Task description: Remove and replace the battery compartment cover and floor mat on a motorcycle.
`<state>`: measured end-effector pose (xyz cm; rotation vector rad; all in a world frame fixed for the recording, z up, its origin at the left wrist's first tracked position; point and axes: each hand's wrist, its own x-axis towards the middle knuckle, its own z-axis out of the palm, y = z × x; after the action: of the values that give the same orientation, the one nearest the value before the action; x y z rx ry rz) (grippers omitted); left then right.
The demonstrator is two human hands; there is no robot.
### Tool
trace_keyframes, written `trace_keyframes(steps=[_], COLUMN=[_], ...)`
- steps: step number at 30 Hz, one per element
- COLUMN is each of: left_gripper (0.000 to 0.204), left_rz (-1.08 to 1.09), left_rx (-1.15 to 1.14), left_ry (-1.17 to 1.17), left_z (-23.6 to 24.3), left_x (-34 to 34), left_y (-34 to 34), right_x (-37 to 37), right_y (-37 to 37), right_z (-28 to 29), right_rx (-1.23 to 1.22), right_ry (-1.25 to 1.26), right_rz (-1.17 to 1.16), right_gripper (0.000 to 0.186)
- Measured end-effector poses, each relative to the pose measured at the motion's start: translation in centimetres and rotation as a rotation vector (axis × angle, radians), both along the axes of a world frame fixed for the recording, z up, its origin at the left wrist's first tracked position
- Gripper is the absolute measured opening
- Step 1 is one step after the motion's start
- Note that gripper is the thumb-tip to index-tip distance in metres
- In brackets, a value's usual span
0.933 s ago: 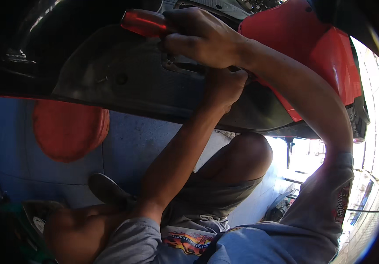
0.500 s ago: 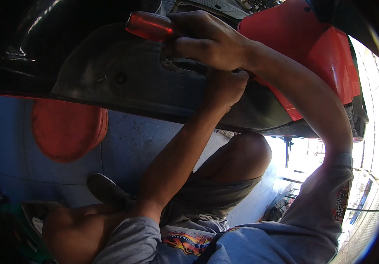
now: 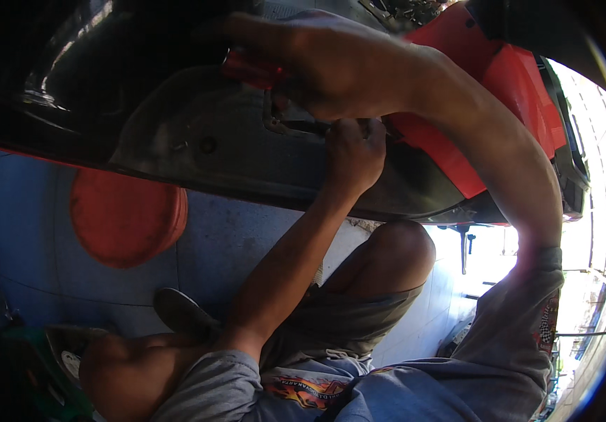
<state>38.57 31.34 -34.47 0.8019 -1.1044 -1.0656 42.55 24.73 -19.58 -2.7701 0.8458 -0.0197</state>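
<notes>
My right hand, blurred, reaches over a rectangular opening in the dark scooter floorboard. It is round a translucent red tool handle, its index finger stretched out above the handle; the tool's far end is hidden. Just below, my left hand is closed at the opening's near edge, beside the right hand, gripping something I cannot make out. The scooter's red body panel lies behind my right forearm, and a glossy black panel fills the upper left.
A round red stool stands on the tiled floor below the scooter's edge, left of my bent knee. A green object sits at lower left. A dark metal post hangs under the scooter, against a bright background at right.
My right hand has shifted down and slightly right with the red handle, its index finger now extended over it. My left hand has turned slightly in place. The whole view has shifted a little.
</notes>
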Motion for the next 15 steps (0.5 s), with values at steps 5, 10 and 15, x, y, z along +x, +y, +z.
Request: trace_keyframes(steps=[5, 10, 15], left_gripper=[0.011, 0.011, 0.013], left_rz=[0.112, -0.014, -0.08], left_rx=[-0.107, 0.027, 0.091], left_ry=[-0.013, 0.125, 0.156], left_z=[0.6, -1.6, 1.2], left_x=[1.7, 0.0, 1.8], left_y=[0.4, -0.6, 0.3], right_x=[0.8, 2.1, 2.8], right_y=[1.0, -0.5, 0.7], right_z=[-0.2, 1.6, 0.1], right_rx=[-0.366, -0.033, -0.341], right_ry=[0.244, 0.273, 0.411], right_rz=[0.045, 0.13, -0.019], right_gripper=[0.047, 0.032, 0.041])
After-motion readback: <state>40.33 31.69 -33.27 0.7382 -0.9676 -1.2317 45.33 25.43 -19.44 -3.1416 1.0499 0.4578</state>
